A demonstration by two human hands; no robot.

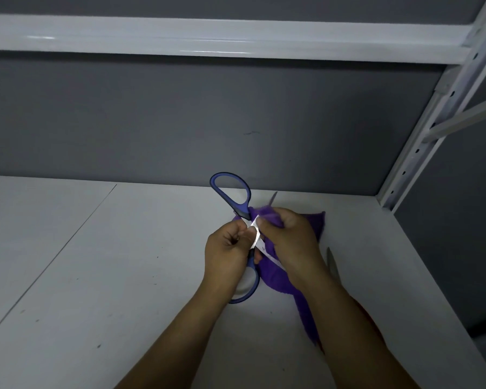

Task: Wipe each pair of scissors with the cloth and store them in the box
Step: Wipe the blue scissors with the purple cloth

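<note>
Wiping looks to be in mid-course on one pair, and nothing shows as stored. The left hand (pixel 230 248) has its fingers curled tight round the blue-handled scissors (pixel 243 208) near the pivot. The handles are spread wide: one loop stands up at 12 o'clock from the hands, and the other hangs at 6 o'clock under the left palm. The right hand (pixel 289 240), at 3 o'clock of the left and almost touching it, has its fingers pinched on the purple cloth (pixel 275 282). The cloth is bunched over one blade, and a thin blade tip (pixel 274 196) pokes out of it at 12 o'clock from the right knuckles. The rest of the cloth trails down toward 5 o'clock, under the right forearm, onto the white shelf (pixel 124 276).

At 3 o'clock of the right wrist a second grey blade (pixel 331 262) lies on the shelf, mostly hidden by the arm. It probably belongs to another pair, though whether that pair has been wiped cannot be told. A sliver of red shows under the forearm at 5 o'clock, too covered to identify.

No box is in view. By my reading, this pair needs its wiping finished, then closing and carrying to the box. Any other pairs follow, so most of the task appears to remain.
</note>
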